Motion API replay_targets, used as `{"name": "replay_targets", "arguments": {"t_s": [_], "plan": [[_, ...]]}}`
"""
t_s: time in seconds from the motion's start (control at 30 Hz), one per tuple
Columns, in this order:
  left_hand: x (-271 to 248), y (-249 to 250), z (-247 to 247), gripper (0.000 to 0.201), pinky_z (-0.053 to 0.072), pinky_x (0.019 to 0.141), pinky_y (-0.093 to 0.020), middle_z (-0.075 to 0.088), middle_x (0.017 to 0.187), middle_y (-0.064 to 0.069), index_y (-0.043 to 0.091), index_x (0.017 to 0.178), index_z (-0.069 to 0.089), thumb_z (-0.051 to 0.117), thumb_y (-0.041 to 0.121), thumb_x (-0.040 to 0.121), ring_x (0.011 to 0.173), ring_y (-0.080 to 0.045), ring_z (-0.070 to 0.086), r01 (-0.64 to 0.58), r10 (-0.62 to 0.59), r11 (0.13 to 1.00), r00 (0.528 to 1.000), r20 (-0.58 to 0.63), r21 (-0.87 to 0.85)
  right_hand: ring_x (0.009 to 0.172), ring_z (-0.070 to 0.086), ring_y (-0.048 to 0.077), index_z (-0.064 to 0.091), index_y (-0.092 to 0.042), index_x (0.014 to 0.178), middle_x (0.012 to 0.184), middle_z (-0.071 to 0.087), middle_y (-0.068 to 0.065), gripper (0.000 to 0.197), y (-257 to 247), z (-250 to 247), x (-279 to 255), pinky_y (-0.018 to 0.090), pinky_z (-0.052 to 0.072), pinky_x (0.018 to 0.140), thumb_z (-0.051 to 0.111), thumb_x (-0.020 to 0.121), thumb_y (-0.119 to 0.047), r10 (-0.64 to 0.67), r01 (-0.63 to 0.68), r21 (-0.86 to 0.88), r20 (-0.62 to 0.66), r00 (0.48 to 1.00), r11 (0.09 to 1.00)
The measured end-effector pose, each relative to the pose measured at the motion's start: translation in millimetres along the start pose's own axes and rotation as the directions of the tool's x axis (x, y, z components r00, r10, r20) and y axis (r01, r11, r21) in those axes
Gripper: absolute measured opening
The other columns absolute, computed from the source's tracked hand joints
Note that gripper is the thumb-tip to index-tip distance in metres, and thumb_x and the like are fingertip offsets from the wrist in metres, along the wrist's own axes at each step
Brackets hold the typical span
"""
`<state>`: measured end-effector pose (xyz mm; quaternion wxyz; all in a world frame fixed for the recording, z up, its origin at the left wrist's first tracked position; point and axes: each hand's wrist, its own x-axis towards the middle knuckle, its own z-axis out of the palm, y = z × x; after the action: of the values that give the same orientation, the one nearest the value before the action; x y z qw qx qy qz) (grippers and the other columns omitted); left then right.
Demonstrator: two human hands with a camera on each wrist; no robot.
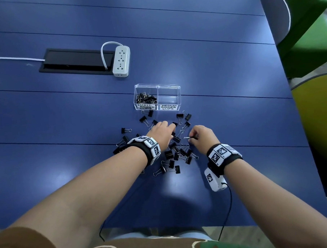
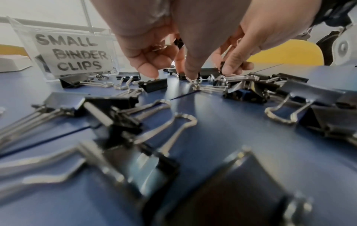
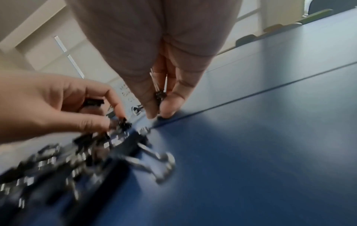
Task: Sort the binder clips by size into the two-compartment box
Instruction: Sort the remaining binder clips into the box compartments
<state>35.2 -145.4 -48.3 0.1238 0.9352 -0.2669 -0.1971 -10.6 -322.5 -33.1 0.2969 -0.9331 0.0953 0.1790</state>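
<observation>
A clear two-compartment box (image 1: 158,86) stands on the blue table. Its left half, labelled SMALL BINDER CLIPS (image 2: 71,55), holds several small clips (image 1: 145,98). The right half, labelled MEDIUM BINDER CLIPS (image 1: 169,106), is empty. Black binder clips of both sizes (image 1: 176,154) lie scattered in front of the box. My left hand (image 1: 171,132) reaches into the pile; it holds a small clip (image 3: 94,102) in its curled fingers and pinches another (image 3: 121,122) on the table. My right hand (image 1: 192,138) pinches a small clip (image 3: 160,96) between thumb and finger, just above the table.
A white power strip (image 1: 121,61) and a black cable hatch (image 1: 75,62) lie behind the box. The table's right edge runs close by, with a green chair (image 1: 309,42) and a yellow chair (image 1: 316,121) beyond it. A thin black cable (image 1: 229,205) trails from my right wrist.
</observation>
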Motion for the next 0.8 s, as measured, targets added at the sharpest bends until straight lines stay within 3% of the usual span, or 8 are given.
{"name": "replay_targets", "arguments": {"t_s": [0.1,0.23,0.33,0.43,0.6,0.7,0.8], "plan": [[-0.3,-2.1,-5.4,0.021,0.044,0.092,-0.038,0.054,0.115,-0.012,0.007,0.112,0.049,0.052,0.021,0.096,0.108,-0.028,0.050,0.016,-0.017,1.000,1.000,0.013,0.007,0.072,0.055,0.018,0.060,-0.015,0.077,0.078,0.061,0.002,0.009,-14.7,-10.6,12.3,0.026,0.044,0.069,0.069,0.078,-0.014,0.056,-0.048,0.114,-0.065,0.996,0.992],[-2.2,-6.6,-10.7,0.020,0.042,0.091,-0.039,0.056,0.115,-0.013,0.005,0.109,0.049,0.052,0.021,0.096,0.109,-0.031,0.051,0.072,-0.071,0.997,0.997,0.032,-0.031,0.060,0.059,0.020,0.059,-0.018,0.071,0.073,0.066,0.007,0.013,-57.7,-29.8,39.1,0.034,0.055,0.065,0.070,0.074,-0.011,0.032,0.001,0.269,-0.121,0.992,0.963],[-10.0,-13.4,-10.0,0.021,0.044,0.086,-0.041,0.057,0.111,-0.013,0.006,0.113,0.047,0.049,0.019,0.097,0.105,-0.032,0.053,0.032,-0.032,0.999,0.999,0.022,-0.004,0.052,0.055,0.015,0.058,-0.017,0.070,0.066,0.062,0.001,0.012,-100.4,-39.6,61.0,0.031,0.054,0.060,0.065,0.075,-0.008,-0.043,0.062,0.229,-0.085,0.995,0.971],[-16.1,-21.5,-8.1,0.021,0.045,0.083,-0.041,0.055,0.108,-0.014,0.008,0.116,0.046,0.044,0.016,0.097,0.101,-0.032,0.053,-0.055,0.054,0.996,0.998,0.015,0.063,0.069,0.055,0.017,0.054,-0.021,0.065,0.066,0.057,-0.006,0.019,-138.6,-41.4,83.3,0.028,0.049,0.073,0.063,0.076,-0.008,-0.145,0.150,0.073,-0.075,0.987,0.986],[-22.5,-28.5,-12.1,0.019,0.048,0.084,-0.040,0.057,0.106,-0.014,0.006,0.109,0.051,0.052,0.015,0.092,0.099,-0.031,0.054,-0.086,0.086,0.993,0.996,-0.002,0.077,0.091,0.062,0.023,0.060,-0.015,0.085,0.090,0.064,0.002,0.010,-165.2,-29.0,107.9,0.029,0.051,0.076,0.054,0.083,-0.008,-0.196,0.197,-0.098,0.015,0.980,0.975],[-24.1,-31.3,-14.9,0.018,0.048,0.084,-0.039,0.057,0.105,-0.013,0.007,0.106,0.052,0.055,0.011,0.089,0.097,-0.030,0.054,-0.107,0.105,0.991,0.994,0.023,0.087,0.098,0.061,0.024,0.063,-0.013,0.101,0.108,0.066,0.006,0.018,-165.2,-23.1,110.2,0.031,0.052,0.084,0.060,0.083,-0.012,-0.224,0.229,-0.117,0.054,0.973,0.966],[-21.9,-35.0,-15.7,0.021,0.048,0.082,-0.037,0.056,0.105,-0.011,0.008,0.101,0.048,0.062,0.008,0.085,0.094,-0.028,0.053,-0.126,0.122,0.987,0.991,0.054,0.096,0.094,0.062,0.023,0.065,-0.013,0.100,0.106,0.066,0.006,0.019,-154.3,-25.9,104.3,0.029,0.050,0.084,0.060,0.083,-0.012,-0.243,0.242,-0.019,-0.020,0.970,0.970]]}}
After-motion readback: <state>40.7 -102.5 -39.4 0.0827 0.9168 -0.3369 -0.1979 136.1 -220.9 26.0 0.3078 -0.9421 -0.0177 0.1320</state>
